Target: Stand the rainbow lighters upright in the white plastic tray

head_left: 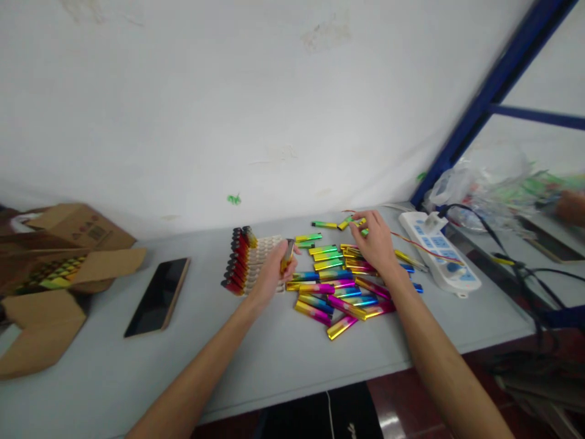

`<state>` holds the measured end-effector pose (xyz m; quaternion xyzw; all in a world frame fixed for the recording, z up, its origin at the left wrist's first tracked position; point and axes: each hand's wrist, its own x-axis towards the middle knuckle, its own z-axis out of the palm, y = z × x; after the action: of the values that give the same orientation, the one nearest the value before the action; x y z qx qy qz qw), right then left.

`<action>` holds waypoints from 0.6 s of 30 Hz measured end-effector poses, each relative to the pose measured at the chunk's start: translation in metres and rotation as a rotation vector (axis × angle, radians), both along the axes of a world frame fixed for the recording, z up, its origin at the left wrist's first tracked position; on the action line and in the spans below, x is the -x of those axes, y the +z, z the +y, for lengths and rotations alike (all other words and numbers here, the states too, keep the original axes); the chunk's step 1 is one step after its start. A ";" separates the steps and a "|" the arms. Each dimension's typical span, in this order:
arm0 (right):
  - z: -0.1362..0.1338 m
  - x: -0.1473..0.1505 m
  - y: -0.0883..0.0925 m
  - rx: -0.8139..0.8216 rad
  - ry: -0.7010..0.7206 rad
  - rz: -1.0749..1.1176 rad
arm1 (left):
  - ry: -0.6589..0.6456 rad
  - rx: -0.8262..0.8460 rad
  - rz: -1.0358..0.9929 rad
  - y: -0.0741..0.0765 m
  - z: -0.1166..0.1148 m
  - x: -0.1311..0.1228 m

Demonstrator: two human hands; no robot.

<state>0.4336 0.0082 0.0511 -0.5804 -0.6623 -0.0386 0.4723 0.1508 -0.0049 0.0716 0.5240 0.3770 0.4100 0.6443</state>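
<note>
Tubes (pixel 322 288) in shiny gold, magenta, blue and green lie in a loose heap just right of the left hand (pixel 273 268) and under and around the right hand (pixel 375 241). The left hand is closed around a dark-topped gold piece (pixel 287 256), held up over the right part of a white tray (pixel 261 259) with many small cells. Red pieces (pixel 238 262) with dark caps stand in rows along the tray's left side (one or two near its back look yellow). The right hand reaches over the back of the heap, fingers bent and near together beside some green-gold tubes; whether they grip one, I cannot tell.

All this rests on a pale grey table (pixel 274 372) against a scuffed white wall (pixel 228 110). To the left lie a dark phone (pixel 158 297) and an open cardboard box (pixel 109 265); to the right, a white power strip (pixel 439 253) with plugs in it. Beyond a blue frame (pixel 484 91) are clear plastic bags (pixel 470 183) and, at the edge, another person's blurred hand (pixel 571 207).
</note>
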 end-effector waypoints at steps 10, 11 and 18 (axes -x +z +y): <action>0.002 -0.002 -0.005 0.006 -0.030 -0.066 | 0.022 0.245 -0.191 0.004 -0.006 0.008; 0.001 -0.002 -0.005 0.006 -0.030 -0.070 | 0.022 0.254 -0.199 0.004 -0.006 0.008; 0.002 -0.003 -0.007 0.025 -0.030 -0.073 | 0.037 0.288 -0.207 0.005 -0.007 0.008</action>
<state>0.4371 0.0101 0.0437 -0.5942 -0.6708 -0.0588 0.4399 0.1427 -0.0116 0.0763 0.3742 0.3734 0.4152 0.7404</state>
